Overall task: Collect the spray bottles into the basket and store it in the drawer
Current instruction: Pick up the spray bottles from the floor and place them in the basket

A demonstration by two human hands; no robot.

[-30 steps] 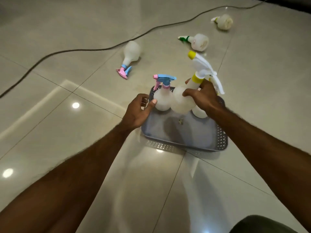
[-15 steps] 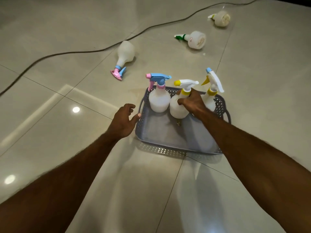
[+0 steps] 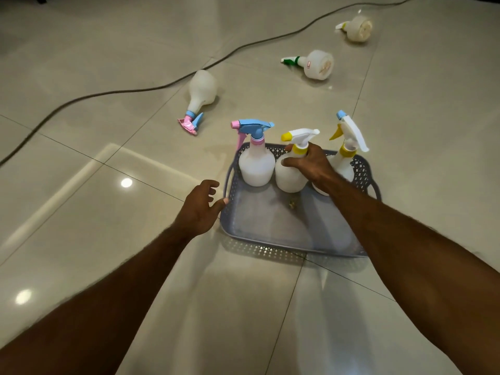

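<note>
Head view: middle spray bottle [image 3: 289,174] set upright in grey basket [image 3: 270,226].
Right hand [image 3: 311,165] fingers curled round its neck, apparently gripping; left hand [image 3: 198,209] relaxed, thumb touching rim. Release gently, avoiding neighbours.

Glossy beige tile floor [image 3: 81,212], dark grout lines. Grey perforated basket [image 3: 270,234] sits on it centre-right. Three spray bottles on their sides: pink/blue-nozzle bottle [image 3: 201,90] upper centre, green-nozzle bottle [image 3: 316,64] and white-nozzle bottle [image 3: 357,28] upper right. Dark cable [image 3: 135,90] crosses upper left.
</note>
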